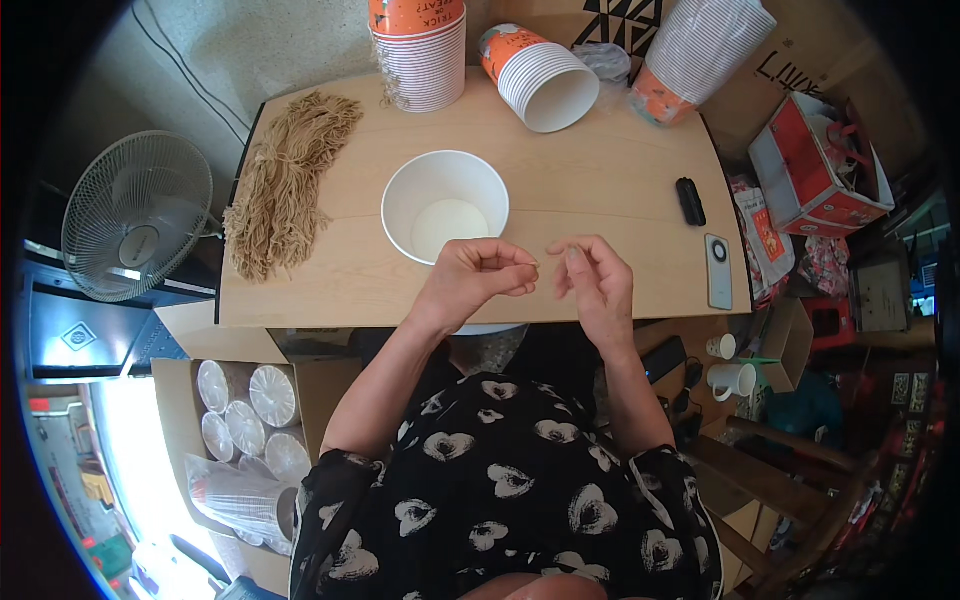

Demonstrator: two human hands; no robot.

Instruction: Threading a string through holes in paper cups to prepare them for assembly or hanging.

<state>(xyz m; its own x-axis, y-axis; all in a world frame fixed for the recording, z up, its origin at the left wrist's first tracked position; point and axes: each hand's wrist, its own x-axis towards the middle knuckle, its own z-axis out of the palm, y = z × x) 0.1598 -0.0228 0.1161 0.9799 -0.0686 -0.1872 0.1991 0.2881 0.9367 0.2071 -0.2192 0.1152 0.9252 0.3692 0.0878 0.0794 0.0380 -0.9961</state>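
My left hand [478, 280] is closed in a pinch at the table's front edge. A tiny bit of something shows at its fingertips, too small to name. To its right, a short gap away, is my right hand [598, 295], fingers loosely bent and apart, slightly blurred, with nothing visible in them. Just beyond the left hand a white paper bucket [400, 205] stands upright, its inside bare. A bundle of tan cords [295, 180] lies along the table's left side.
Nested paper buckets [425, 65] stand at the back; more buckets [545, 85] lie tipped beside them, and another stack [700, 55] leans at right. A black object [690, 202] and phone [719, 270] lie at the right edge. A fan [140, 215] and carton [175, 400] flank the left.
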